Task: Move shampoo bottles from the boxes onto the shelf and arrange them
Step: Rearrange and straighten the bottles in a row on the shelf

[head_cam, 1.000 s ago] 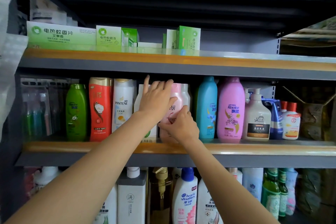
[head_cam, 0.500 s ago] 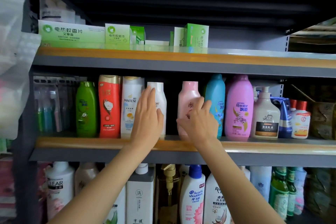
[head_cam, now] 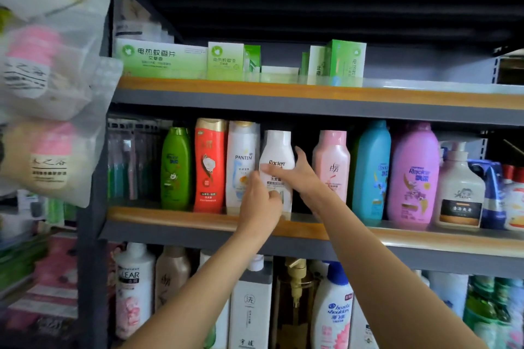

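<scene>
— Which of your hands is closer to the bottle?

— Both are on it. My left hand (head_cam: 259, 204) is nearest me, low on the front of the white waisted plastic shampoo bottle (head_cam: 276, 161), fingers curled in against its lower label. I think they pinch it there, though the view is blurred and I can't be sure of the thumb. My right hand (head_cam: 297, 176) sits a little higher and further in, thumb up beside the bottle's right flank, fingers laid fairly straight across the label towards the left.

— And the bottle itself?

— Upright, long axis vertical, cap on top, standing just behind the orange front edge of the grey metal middle shelf (head_cam: 175, 214). It lies straight ahead of my fingertips and slightly above the left ones.

— What's either side?

— On its left, touching or nearly so, the white Pantene bottle (head_cam: 241, 156). On its right there's a dark gap, then the pale pink bottle (head_cam: 331, 161) stands apart.

— So the next move?

— I judge it's a matter of squaring the bottle: face forward, perhaps slid right to even the gap. My right hand is placed for that, with the left steadying the base.
</scene>
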